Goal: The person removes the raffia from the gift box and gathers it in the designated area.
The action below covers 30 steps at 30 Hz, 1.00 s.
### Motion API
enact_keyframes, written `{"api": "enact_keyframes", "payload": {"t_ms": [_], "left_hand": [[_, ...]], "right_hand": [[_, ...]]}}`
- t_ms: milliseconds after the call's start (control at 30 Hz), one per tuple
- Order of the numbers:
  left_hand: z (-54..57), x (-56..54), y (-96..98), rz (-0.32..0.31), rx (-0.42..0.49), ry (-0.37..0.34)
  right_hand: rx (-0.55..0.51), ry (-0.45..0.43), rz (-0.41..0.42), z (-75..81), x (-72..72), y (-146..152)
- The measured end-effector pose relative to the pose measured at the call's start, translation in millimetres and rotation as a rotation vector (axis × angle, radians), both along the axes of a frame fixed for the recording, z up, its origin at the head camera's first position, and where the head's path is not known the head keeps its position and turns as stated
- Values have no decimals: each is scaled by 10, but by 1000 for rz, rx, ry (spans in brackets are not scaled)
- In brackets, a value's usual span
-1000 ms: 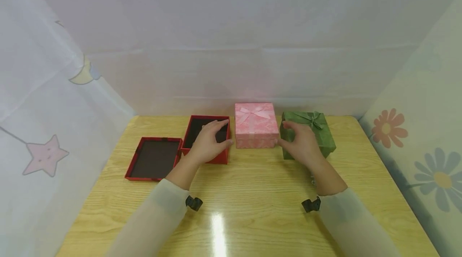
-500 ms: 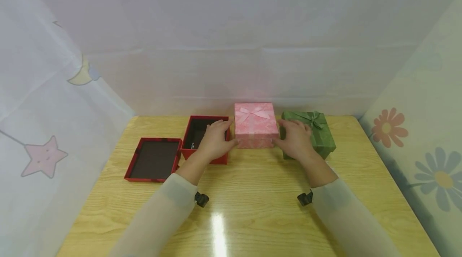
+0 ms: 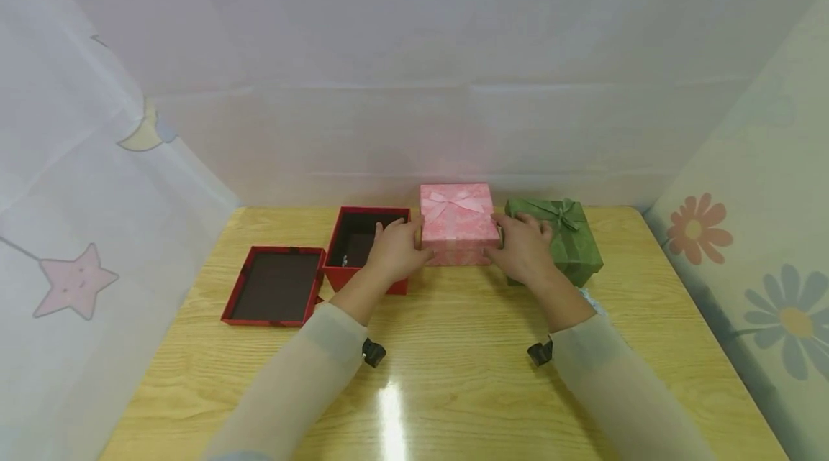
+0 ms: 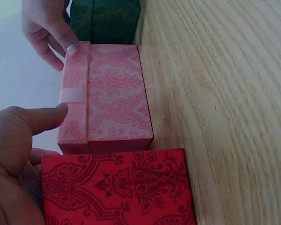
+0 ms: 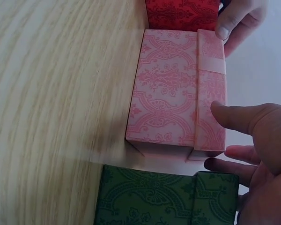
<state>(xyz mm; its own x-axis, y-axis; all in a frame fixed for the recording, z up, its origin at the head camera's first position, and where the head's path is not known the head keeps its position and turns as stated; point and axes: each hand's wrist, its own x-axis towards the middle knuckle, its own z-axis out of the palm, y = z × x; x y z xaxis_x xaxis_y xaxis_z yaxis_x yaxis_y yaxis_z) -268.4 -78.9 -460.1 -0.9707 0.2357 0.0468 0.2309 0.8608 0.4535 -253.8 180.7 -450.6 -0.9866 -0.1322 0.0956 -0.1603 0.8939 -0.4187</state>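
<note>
A pink gift box (image 3: 456, 231) with a ribbon bow on its lid (image 5: 210, 89) stands closed at the back middle of the table. My left hand (image 3: 393, 251) grips the lid's left front corner, its thumb pressed on the front face in the left wrist view. At the opposite corner my right hand (image 3: 526, 249) pinches the lid, thumb in front and fingers around the right side. Left of the pink box is an uncovered red box (image 3: 342, 275), dark inside, with a small shiny thing (image 3: 345, 260) in it. A green gift box (image 3: 578, 249) with a bow stands on the right.
The red box's lid (image 3: 275, 292) lies upturned left of its box. Partly hidden by my right wrist is a light blue item (image 3: 592, 301) on the wooden table (image 3: 453, 389). A pale curtain (image 3: 453, 108) hangs behind and along both sides.
Both hands have moved inward to the pink box, the left going right and the right going left, and now hold its lid's sides. The boxes stay in place.
</note>
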Motion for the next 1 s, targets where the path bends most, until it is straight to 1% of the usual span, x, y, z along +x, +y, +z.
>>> {"api": "enact_keyframes", "payload": {"t_ms": [200, 400, 667, 833, 1000], "left_hand": [[7, 8, 31, 23, -32, -7], [26, 13, 35, 30, -36, 8], [23, -6, 10, 2, 10, 33], [4, -28, -23, -11, 45, 39], [16, -41, -50, -21, 81, 40]], "right_hand": [[42, -3, -6, -53, 5, -33], [21, 47, -21, -66, 26, -63], [4, 59, -13, -70, 47, -77], [-18, 70, -11, -66, 56, -86], [-46, 61, -10, -37, 69, -93]]}}
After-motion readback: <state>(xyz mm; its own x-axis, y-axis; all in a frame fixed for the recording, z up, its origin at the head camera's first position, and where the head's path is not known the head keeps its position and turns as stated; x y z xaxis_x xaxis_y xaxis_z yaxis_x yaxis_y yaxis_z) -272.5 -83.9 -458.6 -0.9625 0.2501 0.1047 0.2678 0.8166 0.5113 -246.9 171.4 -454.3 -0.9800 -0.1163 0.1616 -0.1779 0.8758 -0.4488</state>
